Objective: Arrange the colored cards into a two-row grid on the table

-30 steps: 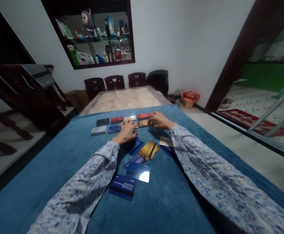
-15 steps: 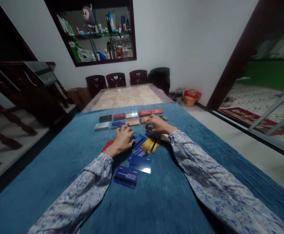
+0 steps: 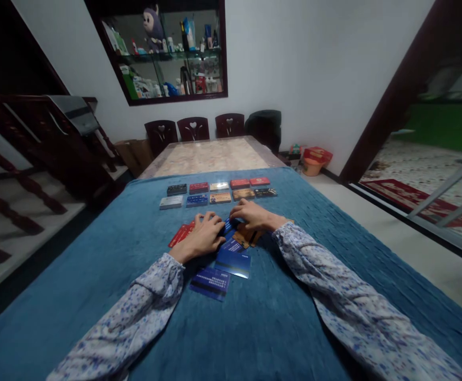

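Observation:
My left hand point(image 3: 202, 237) lies palm down over the cards, fingers bent and a little apart, its thumb side by a blue card point(image 3: 227, 226). From the right, my right hand point(image 3: 253, 216) reaches to the same card with curled fingertips; I see nothing lifted in it. Red cards point(image 3: 180, 235) fan out left of my left hand. Gold cards point(image 3: 246, 236) lie partly under my right hand. Closer to me are loose blue cards, among them a plain one point(image 3: 234, 263) and one with printed lines point(image 3: 210, 283). My palms hide some of the cards.
Beyond my hands, two rows of card stacks stand on the blue cloth point(image 3: 96, 296), including a white stack point(image 3: 171, 202) and a black stack point(image 3: 177, 189). Behind the cloth, the marble tabletop point(image 3: 215, 155) shows. Dark chairs point(image 3: 193, 129) line its far end.
My right hand has moved left and nearer to me, from beside the gold stack in the front row to the blue card. The left hand stays over the cards. The view has shifted slightly.

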`<state>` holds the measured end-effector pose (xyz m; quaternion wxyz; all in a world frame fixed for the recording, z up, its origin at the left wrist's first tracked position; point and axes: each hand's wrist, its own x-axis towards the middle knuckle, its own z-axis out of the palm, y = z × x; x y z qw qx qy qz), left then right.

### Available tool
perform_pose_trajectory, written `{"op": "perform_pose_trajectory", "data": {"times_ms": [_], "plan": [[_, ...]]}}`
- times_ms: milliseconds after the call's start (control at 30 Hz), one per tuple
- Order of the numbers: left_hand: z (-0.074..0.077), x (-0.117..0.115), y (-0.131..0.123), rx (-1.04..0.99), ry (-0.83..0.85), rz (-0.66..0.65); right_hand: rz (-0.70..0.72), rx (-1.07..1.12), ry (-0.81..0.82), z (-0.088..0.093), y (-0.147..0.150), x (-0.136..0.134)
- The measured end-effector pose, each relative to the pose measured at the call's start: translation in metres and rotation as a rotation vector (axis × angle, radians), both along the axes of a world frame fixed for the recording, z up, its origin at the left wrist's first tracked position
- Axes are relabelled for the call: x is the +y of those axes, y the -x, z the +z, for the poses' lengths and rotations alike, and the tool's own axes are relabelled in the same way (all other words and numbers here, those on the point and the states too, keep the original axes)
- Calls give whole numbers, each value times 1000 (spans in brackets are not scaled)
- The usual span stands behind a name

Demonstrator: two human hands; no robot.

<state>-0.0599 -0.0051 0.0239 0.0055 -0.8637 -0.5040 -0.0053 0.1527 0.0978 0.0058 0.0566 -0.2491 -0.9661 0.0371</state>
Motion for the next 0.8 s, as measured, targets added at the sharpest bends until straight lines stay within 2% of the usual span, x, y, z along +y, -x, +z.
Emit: {"op": "perform_pose_trajectory", "data": {"times_ms": [167, 400, 633, 800], "plan": [[1, 1, 5, 4, 32, -27, 3, -15, -3, -1, 3, -4], [7, 4, 11, 28, 50, 17, 3, -13, -6, -3, 5, -6], [5, 5, 13, 116, 25, -1, 33, 33, 13, -3, 5, -8], [13, 3, 13, 133, 61, 4, 69, 60, 25, -1, 5, -8]]}}
